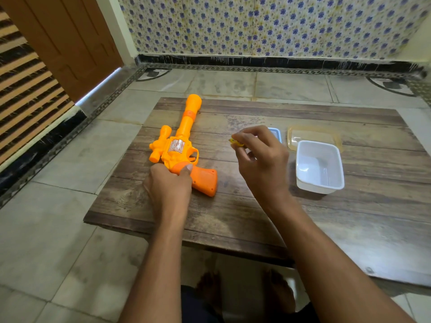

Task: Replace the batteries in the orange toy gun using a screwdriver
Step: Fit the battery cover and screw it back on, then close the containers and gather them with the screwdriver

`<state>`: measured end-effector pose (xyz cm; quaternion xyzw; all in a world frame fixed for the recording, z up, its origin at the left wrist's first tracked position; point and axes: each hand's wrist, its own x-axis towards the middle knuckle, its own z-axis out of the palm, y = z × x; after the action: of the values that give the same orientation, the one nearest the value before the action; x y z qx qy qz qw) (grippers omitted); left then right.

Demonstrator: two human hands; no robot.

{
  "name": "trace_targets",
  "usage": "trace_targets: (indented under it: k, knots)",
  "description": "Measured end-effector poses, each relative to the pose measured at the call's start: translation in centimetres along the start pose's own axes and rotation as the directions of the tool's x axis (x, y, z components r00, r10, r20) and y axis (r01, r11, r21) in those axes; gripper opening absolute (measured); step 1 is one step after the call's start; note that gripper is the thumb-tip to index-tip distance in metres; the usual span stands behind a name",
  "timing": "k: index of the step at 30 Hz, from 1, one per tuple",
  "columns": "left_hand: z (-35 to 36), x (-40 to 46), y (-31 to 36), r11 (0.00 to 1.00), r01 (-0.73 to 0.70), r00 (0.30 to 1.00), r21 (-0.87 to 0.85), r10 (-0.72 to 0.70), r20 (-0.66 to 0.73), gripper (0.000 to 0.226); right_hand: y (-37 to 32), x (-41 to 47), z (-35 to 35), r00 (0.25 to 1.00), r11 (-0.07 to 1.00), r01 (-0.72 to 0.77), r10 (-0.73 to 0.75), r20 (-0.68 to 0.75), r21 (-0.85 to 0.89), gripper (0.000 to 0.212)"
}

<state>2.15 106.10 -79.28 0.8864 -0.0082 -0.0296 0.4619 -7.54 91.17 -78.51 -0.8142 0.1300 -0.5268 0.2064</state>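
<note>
The orange toy gun [182, 145] lies flat on the low wooden table [256, 206], its barrel pointing away from me and its handle toward the right. My left hand [169, 187] grips the gun's body just behind the trigger, thumb over the top. My right hand [258, 157] hovers above the table's middle, fingers curled, pinching a small yellow object [236, 142] of which only an end shows; I cannot tell what it is.
A white plastic tub [319, 166] stands on the table to the right. Behind it lies a translucent orange lid [312, 136], and a small blue-rimmed box [275, 134] peeks out behind my right hand. Tiled floor surrounds the table; my feet are under its near edge.
</note>
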Motion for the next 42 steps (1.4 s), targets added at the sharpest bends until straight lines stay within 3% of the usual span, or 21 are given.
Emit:
trace_targets:
  k: [4,9,14,18,21,25,29,32,34,38,42]
  knots:
    - [-0.3,-0.6,0.7,0.987,-0.149,0.977,0.063,0.157,-0.146,0.03,0.2,-0.5,0.5,0.991,0.991,0.081,-0.069,0.116,-0.107,0.006]
    - [0.7,-0.4,1.1,0.92,-0.385,0.919,0.077,0.39,-0.059,0.043,0.5,-1.1,1.5,0.96,0.965,0.13,-0.065,0.274,-0.229,0.013]
    - [1.3,-0.2,1.2,0.909,-0.401,0.913,0.117,0.407,-0.031,0.042,0.4,-1.5,2.5,0.893,0.959,0.144,-0.019,0.45,-0.244,0.011]
    - [1.2,-0.1,1.1,0.899,-0.418,0.903,0.129,0.427,-0.049,0.04,0.7,-1.8,2.9,0.829,0.964,0.052,0.103,0.549,-0.259,0.011]
    - [1.4,-0.2,1.2,0.9,-0.418,0.902,0.126,0.428,-0.062,0.039,0.9,-1.6,2.5,0.792,0.951,-0.021,0.205,0.575,-0.31,0.021]
    - [2.1,-0.6,1.7,0.89,-0.45,0.888,0.074,0.455,-0.066,0.033,0.9,-1.4,1.5,0.772,0.97,-0.091,0.212,0.599,-0.226,0.025]
    - [2.6,-1.4,2.8,0.856,-0.517,0.854,-0.012,0.515,-0.074,0.023,0.9,-0.8,-0.7,0.85,0.972,-0.201,0.237,0.47,-0.125,0.019]
    - [3.3,-2.6,4.3,0.8,-0.59,0.805,-0.108,0.593,-0.004,0.02,1.1,0.1,-4.0,0.938,0.961,-0.265,0.276,0.21,-0.081,0.015]
    - [4.0,-3.6,5.3,0.743,-0.657,0.746,-0.124,0.665,0.035,0.017,1.4,0.4,-6.4,0.95,0.95,-0.303,0.307,0.052,-0.075,0.011]
    - [6.8,-5.0,8.8,0.614,-0.784,0.599,-0.085,0.786,0.15,0.013,4.4,0.3,-10.4,0.891,0.876,-0.452,0.438,-0.116,-0.169,0.015]
    - [11.4,-3.8,13.5,0.521,-0.854,0.482,-0.001,0.791,0.378,0.021,6.8,-0.2,-12.6,0.747,0.7,-0.649,0.66,-0.075,-0.3,0.037]
